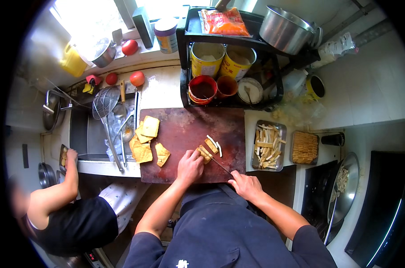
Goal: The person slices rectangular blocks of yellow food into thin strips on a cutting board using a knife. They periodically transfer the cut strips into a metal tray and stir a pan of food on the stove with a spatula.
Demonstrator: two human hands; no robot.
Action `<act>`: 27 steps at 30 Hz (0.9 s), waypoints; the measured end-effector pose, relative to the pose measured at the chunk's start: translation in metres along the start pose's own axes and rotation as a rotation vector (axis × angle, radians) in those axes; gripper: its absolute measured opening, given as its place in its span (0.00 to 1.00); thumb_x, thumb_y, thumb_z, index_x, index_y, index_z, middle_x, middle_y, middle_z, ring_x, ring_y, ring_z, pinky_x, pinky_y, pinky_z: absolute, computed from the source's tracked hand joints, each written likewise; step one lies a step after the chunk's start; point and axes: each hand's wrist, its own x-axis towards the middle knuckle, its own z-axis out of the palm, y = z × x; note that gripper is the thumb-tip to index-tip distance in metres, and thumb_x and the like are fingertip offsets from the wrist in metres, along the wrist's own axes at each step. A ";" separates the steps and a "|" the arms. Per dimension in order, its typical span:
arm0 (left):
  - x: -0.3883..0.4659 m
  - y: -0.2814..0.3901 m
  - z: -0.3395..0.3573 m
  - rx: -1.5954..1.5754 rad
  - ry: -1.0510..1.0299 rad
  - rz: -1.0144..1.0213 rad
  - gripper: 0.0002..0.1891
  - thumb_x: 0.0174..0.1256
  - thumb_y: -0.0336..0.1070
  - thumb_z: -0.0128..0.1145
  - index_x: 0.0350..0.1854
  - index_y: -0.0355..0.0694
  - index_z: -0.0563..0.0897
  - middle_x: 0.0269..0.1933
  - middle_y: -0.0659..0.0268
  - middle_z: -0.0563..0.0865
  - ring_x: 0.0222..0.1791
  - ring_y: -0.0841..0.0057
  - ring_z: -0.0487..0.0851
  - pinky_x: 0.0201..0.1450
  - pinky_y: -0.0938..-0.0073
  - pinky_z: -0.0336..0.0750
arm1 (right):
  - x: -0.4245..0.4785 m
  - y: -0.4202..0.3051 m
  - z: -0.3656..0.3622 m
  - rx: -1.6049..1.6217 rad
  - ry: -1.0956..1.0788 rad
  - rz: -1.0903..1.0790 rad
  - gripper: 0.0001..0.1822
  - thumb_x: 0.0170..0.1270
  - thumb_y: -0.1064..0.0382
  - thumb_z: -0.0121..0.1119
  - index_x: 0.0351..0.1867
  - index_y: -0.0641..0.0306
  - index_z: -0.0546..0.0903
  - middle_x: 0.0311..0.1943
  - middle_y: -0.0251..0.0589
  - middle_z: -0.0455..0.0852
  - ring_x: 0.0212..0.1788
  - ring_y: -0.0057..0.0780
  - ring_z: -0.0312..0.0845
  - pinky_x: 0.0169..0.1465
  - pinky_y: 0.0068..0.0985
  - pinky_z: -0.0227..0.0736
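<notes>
On a dark red cutting board [189, 124], my left hand [191, 167] rests with its fingertips on a piece of fried tofu [204, 154]. My right hand [246, 184] grips the handle of a knife [222, 165], whose blade lies at the tofu's right edge. Just beyond are cut strips [211, 146] with pale insides. Several uncut golden slabs [143, 152] are piled at the board's left edge, and one separate slab [162, 154] lies between them and my left hand. A metal tray [283, 147] right of the board holds many cut strips.
A second tray [318, 150] holds browned pieces. At the far right is a wok [351, 194] with food. A black rack [185, 60] with tins and tubs stands behind the board. Left are a sink [78, 134] with strainer and ladles, and another person [75, 224] reaching to the counter.
</notes>
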 end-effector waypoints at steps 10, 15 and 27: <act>-0.007 -0.001 0.003 -0.028 0.014 -0.065 0.09 0.60 0.31 0.70 0.41 0.40 0.87 0.55 0.57 0.87 0.60 0.54 0.86 0.59 0.58 0.87 | 0.034 0.005 0.038 0.042 0.093 -0.058 0.16 0.84 0.50 0.65 0.60 0.55 0.78 0.35 0.53 0.94 0.37 0.63 0.93 0.38 0.58 0.86; -0.010 -0.003 0.006 -0.071 0.042 -0.063 0.08 0.63 0.31 0.71 0.43 0.40 0.89 0.55 0.57 0.87 0.60 0.53 0.86 0.60 0.59 0.87 | -0.001 0.016 0.006 0.005 0.002 0.019 0.16 0.85 0.48 0.64 0.59 0.54 0.78 0.36 0.53 0.95 0.38 0.67 0.93 0.39 0.60 0.87; -0.019 -0.012 0.009 -0.081 0.025 -0.057 0.10 0.63 0.31 0.72 0.46 0.39 0.91 0.58 0.57 0.89 0.62 0.52 0.86 0.62 0.58 0.87 | 0.049 -0.005 0.045 0.064 0.046 -0.044 0.17 0.85 0.49 0.64 0.59 0.56 0.77 0.34 0.55 0.94 0.38 0.65 0.92 0.38 0.60 0.85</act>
